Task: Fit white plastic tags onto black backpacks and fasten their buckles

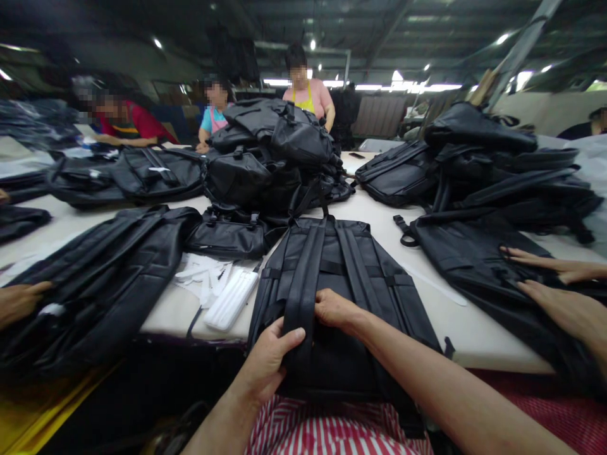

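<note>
A black backpack (353, 354) lies before me with its two shoulder straps facing up and its top handle pointing away. My left hand (272, 354) is closed around the lower part of the left shoulder strap (303, 278), thumb on top. Against the inner edge of that same strap, my right hand (334, 309) has its fingers curled in. Its fingertips are partly hidden, and whatever they pinch there does not show clearly. The right shoulder strap (353, 253) lies flat on the back panel.
White paper strips (203, 278) and a white bundle (232, 300) lie left of the backpack. Black bags are piled behind (279, 145) and at right (493, 158). Co-workers' hands rest on a bag at left (23, 303) and another at right (564, 297). People stand across the table.
</note>
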Motion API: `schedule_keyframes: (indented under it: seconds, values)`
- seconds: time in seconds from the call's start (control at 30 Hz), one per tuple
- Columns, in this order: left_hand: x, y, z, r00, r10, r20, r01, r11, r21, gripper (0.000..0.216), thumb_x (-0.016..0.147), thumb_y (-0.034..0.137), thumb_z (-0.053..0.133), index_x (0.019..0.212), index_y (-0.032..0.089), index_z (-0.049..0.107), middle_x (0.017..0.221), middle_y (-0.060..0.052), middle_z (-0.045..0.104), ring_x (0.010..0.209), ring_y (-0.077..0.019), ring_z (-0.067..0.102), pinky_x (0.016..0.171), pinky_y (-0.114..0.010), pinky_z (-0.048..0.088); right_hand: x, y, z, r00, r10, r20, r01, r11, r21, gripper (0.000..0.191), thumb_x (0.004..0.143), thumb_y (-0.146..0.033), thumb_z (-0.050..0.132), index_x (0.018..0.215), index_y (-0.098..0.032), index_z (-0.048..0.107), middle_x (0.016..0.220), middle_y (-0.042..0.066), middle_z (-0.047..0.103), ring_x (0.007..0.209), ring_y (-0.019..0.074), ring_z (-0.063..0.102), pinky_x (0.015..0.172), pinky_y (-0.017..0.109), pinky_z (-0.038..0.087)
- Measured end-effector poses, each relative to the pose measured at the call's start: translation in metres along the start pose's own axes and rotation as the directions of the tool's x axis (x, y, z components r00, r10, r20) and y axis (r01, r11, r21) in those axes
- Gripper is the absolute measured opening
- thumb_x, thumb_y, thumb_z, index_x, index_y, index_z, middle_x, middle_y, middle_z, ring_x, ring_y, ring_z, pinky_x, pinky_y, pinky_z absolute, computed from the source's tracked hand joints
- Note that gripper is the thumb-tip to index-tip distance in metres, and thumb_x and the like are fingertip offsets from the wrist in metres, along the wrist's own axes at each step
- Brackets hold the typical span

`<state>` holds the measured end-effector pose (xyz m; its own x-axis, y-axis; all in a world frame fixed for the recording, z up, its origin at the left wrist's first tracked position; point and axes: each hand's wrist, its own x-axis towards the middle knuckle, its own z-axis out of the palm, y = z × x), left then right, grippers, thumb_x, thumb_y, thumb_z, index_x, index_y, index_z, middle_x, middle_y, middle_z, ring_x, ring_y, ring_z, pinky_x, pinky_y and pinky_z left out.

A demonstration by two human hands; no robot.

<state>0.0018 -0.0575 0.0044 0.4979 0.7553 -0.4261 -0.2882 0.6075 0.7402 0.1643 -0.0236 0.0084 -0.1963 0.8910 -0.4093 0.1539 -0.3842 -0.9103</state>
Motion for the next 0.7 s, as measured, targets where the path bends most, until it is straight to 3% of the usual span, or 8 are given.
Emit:
schedule_keyframes:
  seconds: [0.17, 0.37, 0.5, 0.7]
  values:
    - [-0.0009, -0.0011, 0.0029, 0.998, -0.032, -0.047, 0.029, 0.997, -0.075, 0.040, 0.073, 0.020, 0.066, 0.111, 0.014, 0.057, 0.098, -0.009, 0.068, 0.090, -0.0209, 0.064, 0.080, -0.032, 0.051, 0.0046, -0.0011, 0.0024, 0.997, 0.064, -0.030, -0.060, 0.991, 0.118, 0.011, 0.060, -0.018, 0.061, 0.053, -0.015, 0.053, 0.039, -0.008, 0.039, 0.032, 0.0026, 0.027, 0.033, 0.017, 0.016]
    - [-0.0044, -0.0052, 0.0045, 0.985, 0.020, -0.174, -0.042, 0.991, -0.126, 0.034, 0.079, 0.026, 0.060, 0.111, 0.016, 0.058, 0.105, -0.009, 0.066, 0.100, -0.0222, 0.061, 0.084, -0.035, 0.051, 0.0005, 0.0061, -0.0019, 0.987, 0.069, -0.147, -0.021, 0.953, 0.302, 0.010, 0.066, -0.020, 0.060, 0.060, -0.015, 0.053, 0.046, -0.005, 0.048, 0.036, 0.0039, 0.043, 0.032, 0.013, 0.022]
    - [-0.0067, -0.0033, 0.0069, 0.986, 0.000, -0.168, -0.028, 0.986, -0.163, 0.033, 0.083, 0.031, 0.054, 0.110, 0.013, 0.060, 0.108, -0.011, 0.065, 0.102, -0.0241, 0.059, 0.085, -0.038, 0.051, 0.0012, 0.0067, -0.0026, 0.976, 0.068, -0.209, 0.020, 0.919, 0.395, 0.010, 0.072, -0.019, 0.056, 0.063, -0.015, 0.054, 0.044, -0.004, 0.050, 0.037, 0.0051, 0.045, 0.034, 0.013, 0.031]
    - [-0.0051, -0.0007, 0.0064, 0.993, -0.054, -0.100, 0.050, 0.998, -0.041, 0.023, 0.081, 0.027, 0.058, 0.095, 0.012, 0.066, 0.091, -0.009, 0.070, 0.087, -0.0215, 0.064, 0.079, -0.036, 0.053, 0.0047, 0.0032, 0.0018, 0.960, 0.064, -0.273, 0.087, 0.857, 0.509, 0.011, 0.074, -0.015, 0.051, 0.062, -0.015, 0.051, 0.047, -0.005, 0.049, 0.040, 0.0039, 0.046, 0.038, 0.012, 0.034]
